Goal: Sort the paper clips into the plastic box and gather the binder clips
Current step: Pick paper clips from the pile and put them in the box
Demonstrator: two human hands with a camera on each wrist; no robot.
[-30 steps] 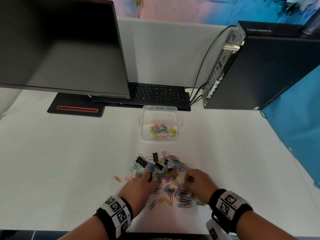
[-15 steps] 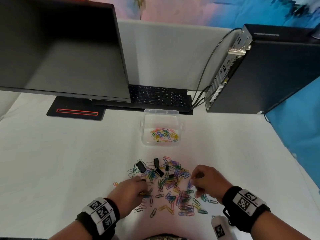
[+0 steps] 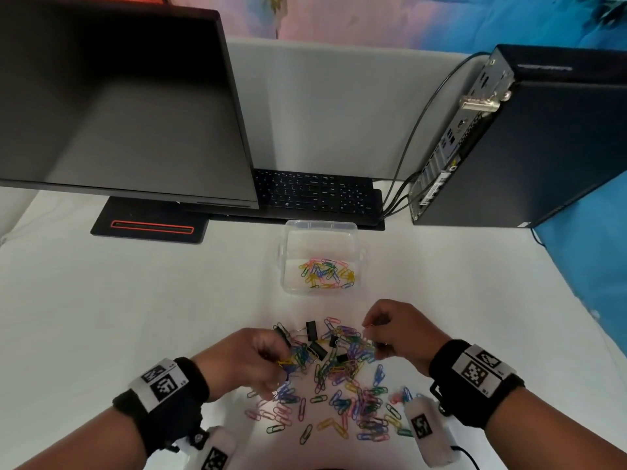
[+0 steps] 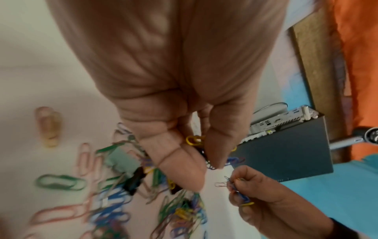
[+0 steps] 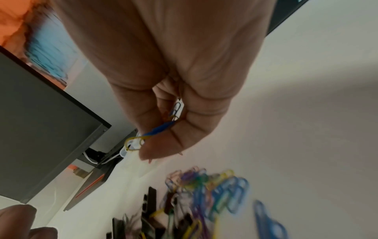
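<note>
Coloured paper clips (image 3: pixel 342 395) lie scattered on the white table, mixed with several black binder clips (image 3: pixel 317 349). A clear plastic box (image 3: pixel 320 228) behind the pile holds more paper clips (image 3: pixel 325 273). My left hand (image 3: pixel 268 364) hovers over the pile's left side and pinches a small bunch of paper clips (image 4: pixel 194 140), yellow and dark ones showing. My right hand (image 3: pixel 376 337) is raised over the pile's right edge, its fingers curled round several paper clips (image 5: pixel 155 129), blue and yellow among them.
A black monitor (image 3: pixel 118 106) with its base (image 3: pixel 149 225) stands at the back left. A black keyboard (image 3: pixel 315 195) lies directly behind the box, and a computer tower (image 3: pixel 529 147) with cables (image 3: pixel 410 144) stands at the back right.
Both hands have lifted off the pile with paper clips in their fingers. The right hand has moved up and toward the box; the left has drawn back slightly.
</note>
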